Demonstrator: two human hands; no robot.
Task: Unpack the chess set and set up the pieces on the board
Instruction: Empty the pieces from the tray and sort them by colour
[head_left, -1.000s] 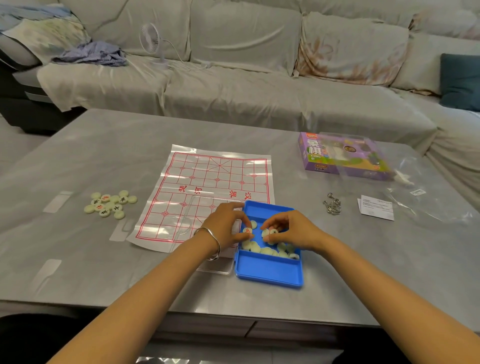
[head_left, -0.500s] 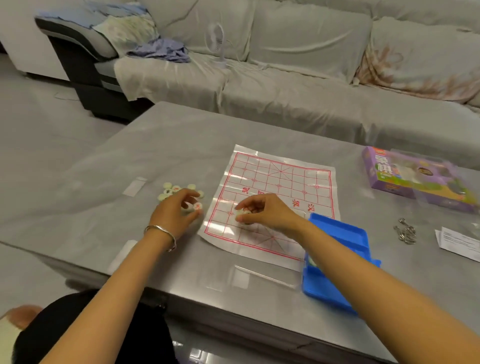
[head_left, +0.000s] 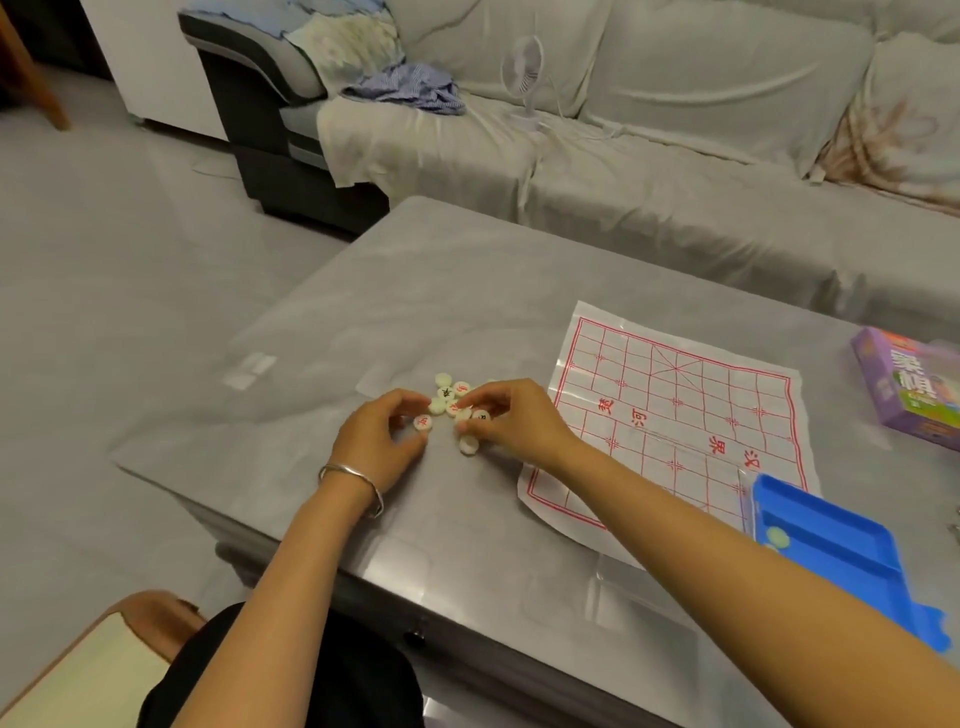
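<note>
Left hand (head_left: 379, 439), right hand (head_left: 511, 415) curled over pieces (head_left: 445, 393) beside board (head_left: 675, 400), grip unclear; lay pieces face-up, spread, not stacked

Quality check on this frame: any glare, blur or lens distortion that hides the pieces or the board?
Head view: pale glare streaks on the table and the glossy board sheet, though its red grid reads clearly; wide-angle bending bows the table's near edge and the sofa; slight softness over the pile of pieces, only some characters legible.
</note>
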